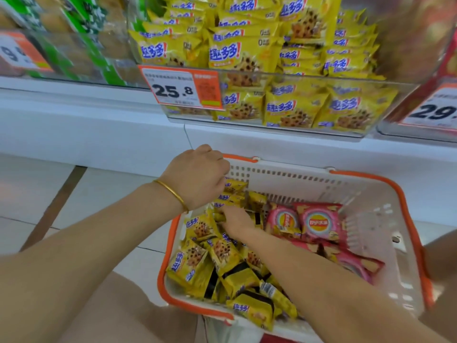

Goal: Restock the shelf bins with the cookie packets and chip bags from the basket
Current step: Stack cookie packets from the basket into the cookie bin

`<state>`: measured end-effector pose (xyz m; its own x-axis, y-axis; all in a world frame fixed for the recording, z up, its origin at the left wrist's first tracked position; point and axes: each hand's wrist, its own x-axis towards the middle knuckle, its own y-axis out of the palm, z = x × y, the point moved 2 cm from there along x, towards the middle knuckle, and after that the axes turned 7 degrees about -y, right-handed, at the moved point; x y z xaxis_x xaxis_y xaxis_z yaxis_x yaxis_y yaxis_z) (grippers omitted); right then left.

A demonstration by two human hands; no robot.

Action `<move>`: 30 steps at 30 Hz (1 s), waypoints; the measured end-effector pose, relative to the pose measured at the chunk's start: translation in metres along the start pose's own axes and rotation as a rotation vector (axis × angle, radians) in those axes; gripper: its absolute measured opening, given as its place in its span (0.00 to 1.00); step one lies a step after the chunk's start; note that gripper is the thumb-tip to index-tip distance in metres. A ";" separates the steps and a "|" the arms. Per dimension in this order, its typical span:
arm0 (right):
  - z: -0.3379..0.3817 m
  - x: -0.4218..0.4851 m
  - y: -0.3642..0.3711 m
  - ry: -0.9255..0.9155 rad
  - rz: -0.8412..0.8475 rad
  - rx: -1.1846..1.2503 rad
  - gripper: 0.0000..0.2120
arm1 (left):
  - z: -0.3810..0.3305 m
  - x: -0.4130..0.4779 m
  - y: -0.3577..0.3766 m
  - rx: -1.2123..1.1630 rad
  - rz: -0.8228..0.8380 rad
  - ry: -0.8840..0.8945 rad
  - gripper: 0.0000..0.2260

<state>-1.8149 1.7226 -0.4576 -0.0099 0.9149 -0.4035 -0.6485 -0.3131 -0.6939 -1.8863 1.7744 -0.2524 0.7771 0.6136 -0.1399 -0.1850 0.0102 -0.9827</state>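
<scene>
We count two hands, one basket and three price tags. The white basket [296,179] with orange rim sits low in front of the shelf, on the person's lap as far as we can tell. Its left half holds a loose heap of yellow cookie packets [197,261], well over a dozen, too jumbled for an exact count. They lie flat or tilted with no shared direction; the nearest left ones have their long axes running from us toward the shelf, print turned sideways.

In the right half we see two pink chip bags [319,222] upright side by side, faces toward us, and at least two more lying flat under the right forearm.

The left hand [197,177], wearing a gold bangle [173,194], is curled over the far left corner, gripping a small stack of cookie packets. The right hand [235,220] lies palm-down in the heap; its fingertips are buried, so we cannot tell whether they pinch anything.

Above, the clear shelf bin [272,78] is full of matching packets, mostly print upright, long axes left to right. Its tag [180,87] reads 25.8.
</scene>
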 end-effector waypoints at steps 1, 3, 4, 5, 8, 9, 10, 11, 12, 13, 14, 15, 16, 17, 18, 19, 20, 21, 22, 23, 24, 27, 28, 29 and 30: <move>0.000 0.000 -0.003 -0.002 -0.043 0.012 0.15 | 0.002 0.001 0.002 0.010 -0.001 -0.002 0.14; -0.001 -0.006 -0.022 -0.028 -0.101 0.027 0.14 | 0.005 0.002 0.005 0.030 0.013 -0.003 0.15; -0.002 -0.011 -0.037 -0.040 -0.106 0.043 0.15 | 0.005 0.003 0.005 0.037 0.019 0.004 0.15; -0.003 -0.017 -0.052 -0.045 -0.100 0.075 0.15 | 0.004 0.003 0.005 0.035 0.032 0.010 0.14; -0.010 -0.045 -0.101 0.019 -0.016 0.274 0.15 | -0.002 0.008 0.002 -0.035 0.086 0.005 0.14; -0.012 -0.055 -0.117 0.043 0.015 0.329 0.15 | -0.006 0.010 0.000 -0.072 0.109 -0.005 0.14; -0.013 -0.065 -0.132 0.050 0.033 0.368 0.15 | -0.010 0.012 -0.001 -0.114 0.129 -0.010 0.15; -0.013 -0.076 -0.146 0.047 0.043 0.405 0.15 | -0.015 0.015 -0.003 -0.163 0.152 -0.009 0.16; -0.011 -0.086 -0.159 0.041 0.047 0.438 0.14 | -0.020 0.018 -0.005 -0.219 0.179 -0.010 0.18; -0.010 -0.096 -0.171 0.034 0.051 0.468 0.13 | -0.026 0.020 -0.009 -0.288 0.211 -0.014 0.20; -0.007 -0.105 -0.182 0.027 0.054 0.495 0.12 | -0.031 0.022 -0.011 -0.370 0.249 -0.022 0.22; -0.006 -0.114 -0.191 0.018 0.055 0.529 0.11 | -0.036 0.025 -0.014 -0.458 0.289 -0.037 0.24; -0.004 -0.123 -0.197 0.009 0.052 0.575 0.09 | -0.041 0.027 -0.017 -0.544 0.325 -0.063 0.25; -0.005 -0.130 -0.202 0.007 0.040 0.640 0.06 | -0.046 0.028 -0.020 -0.633 0.350 -0.097 0.25; -0.006 -0.135 -0.205 0.012 0.020 0.718 0.06 | -0.050 0.029 -0.022 -0.737 0.362 -0.138 0.24; -0.006 -0.138 -0.206 0.022 -0.004 0.789 0.05 | -0.054 0.030 -0.024 -0.857 0.363 -0.182 0.24; -0.006 -0.141 -0.207 0.032 -0.023 0.844 0.05 | -0.057 0.031 -0.026 -0.977 0.359 -0.221 0.24; -0.006 -0.142 -0.208 0.028 -0.036 0.867 0.05 | -0.059 0.032 -0.028 -1.070 0.357 -0.246 0.25; -0.006 -0.143 -0.208 0.005 -0.043 0.849 0.07 | -0.061 0.033 -0.030 -1.115 0.354 -0.254 0.26; -0.006 -0.144 -0.209 -0.028 -0.052 0.806 0.10 | -0.062 0.033 -0.033 -1.123 0.347 -0.249 0.26; -0.005 -0.145 -0.210 -0.057 -0.062 0.761 0.15 | -0.063 0.033 -0.035 -1.123 0.330 -0.240 0.25; -0.001 -0.147 -0.212 -0.100 -0.085 0.739 0.17 | -0.065 0.034 -0.037 -1.211 0.256 -0.270 0.23; -0.001 -0.147 -0.213 -0.094 -0.102 0.770 0.15 | -0.065 0.035 -0.036 -1.253 0.242 -0.298 0.22; -0.002 -0.148 -0.213 -0.072 -0.122 0.821 0.14 | -0.066 0.035 -0.036 -1.282 0.244 -0.324 0.22; -0.002 -0.149 -0.214 -0.039 -0.137 0.885 0.15 | -0.066 0.035 -0.034 -1.289 0.269 -0.344 0.22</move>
<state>-1.6734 1.6533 -0.2501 0.0956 0.9430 -0.3188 -0.9953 0.0961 -0.0140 -1.8132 1.7433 -0.2319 0.5832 0.6459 -0.4926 0.5301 -0.7621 -0.3717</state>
